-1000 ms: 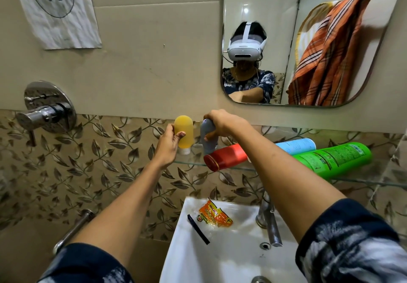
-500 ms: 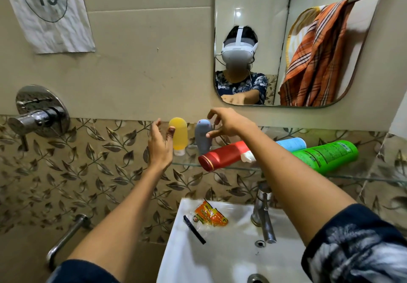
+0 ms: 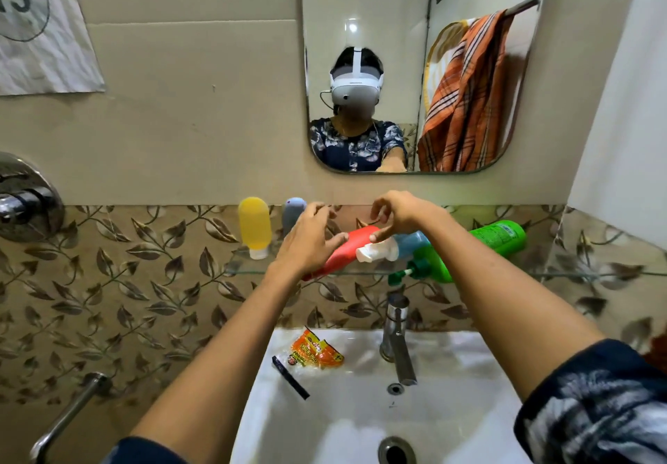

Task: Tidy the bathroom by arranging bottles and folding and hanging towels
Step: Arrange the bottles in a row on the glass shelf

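On the glass shelf (image 3: 245,268) a yellow bottle (image 3: 254,225) and a grey-blue bottle (image 3: 293,210) stand upright on their caps at the left. A red bottle (image 3: 346,250), a blue bottle (image 3: 408,245) with a white cap and a green pump bottle (image 3: 480,247) lie on their sides. My left hand (image 3: 306,239) hovers over the red bottle's lower end, fingers spread. My right hand (image 3: 400,214) is above the red bottle's upper end, thumb touching it, fingers curled but holding nothing. In the mirror, an orange striped towel (image 3: 465,102) hangs bunched on a rail.
Below the shelf is a white sink (image 3: 361,420) with a chrome tap (image 3: 397,337). An orange sachet (image 3: 314,351) and a black strip (image 3: 290,377) lie on the sink's left rim. A shower valve (image 3: 25,200) and a grab bar (image 3: 68,416) are on the left wall.
Both hands have let go of the yellow and grey-blue bottles, which now stand upright, and have moved right onto the lying red bottle. The view has shifted right.
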{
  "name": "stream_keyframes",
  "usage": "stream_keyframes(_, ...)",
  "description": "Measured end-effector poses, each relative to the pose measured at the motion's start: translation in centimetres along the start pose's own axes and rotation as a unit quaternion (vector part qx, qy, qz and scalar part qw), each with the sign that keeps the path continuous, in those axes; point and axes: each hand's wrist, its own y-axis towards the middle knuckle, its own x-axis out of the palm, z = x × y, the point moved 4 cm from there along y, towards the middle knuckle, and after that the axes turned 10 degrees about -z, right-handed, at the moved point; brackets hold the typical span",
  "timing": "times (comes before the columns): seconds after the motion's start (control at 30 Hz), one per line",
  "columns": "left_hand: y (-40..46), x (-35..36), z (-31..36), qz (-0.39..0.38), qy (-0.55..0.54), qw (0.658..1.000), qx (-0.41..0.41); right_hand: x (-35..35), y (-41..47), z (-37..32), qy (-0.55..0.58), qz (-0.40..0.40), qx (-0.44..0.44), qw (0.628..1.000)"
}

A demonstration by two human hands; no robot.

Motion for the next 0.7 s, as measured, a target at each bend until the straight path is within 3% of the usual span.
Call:
stream_keyframes(0.47, 1.1, 2.6, 1.1, -0.204, 0.06, 0.972, -0.096, 1.5, -0.9, 3.1, -0.035, -0.061, 0.026, 0.997)
stream_keyframes(0.7, 1.0, 2.4, 1.9, -0.241, 0.091, 0.962, -0.092, 1.7, -0.7, 3.5, -0.038, -0.048, 0.032, 0.998)
